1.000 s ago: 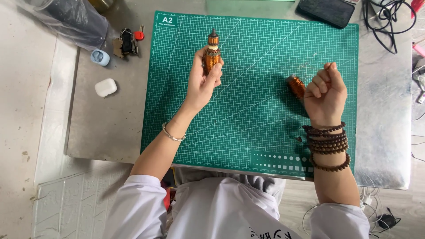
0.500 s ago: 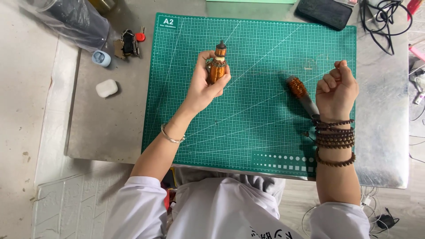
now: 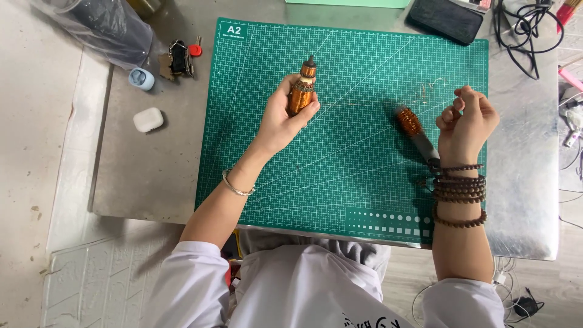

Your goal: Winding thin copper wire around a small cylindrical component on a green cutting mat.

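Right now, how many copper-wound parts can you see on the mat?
2. One copper-wound rotor is held upright in the left hand; the other copper-wound part lies on the green mat beside the right hand.

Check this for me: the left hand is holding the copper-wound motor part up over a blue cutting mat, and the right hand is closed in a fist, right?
Not quite: the head view shows the cutting mat is green, not blue. The left hand does hold the copper-wound motor part over it, and the right hand is closed in a fist.
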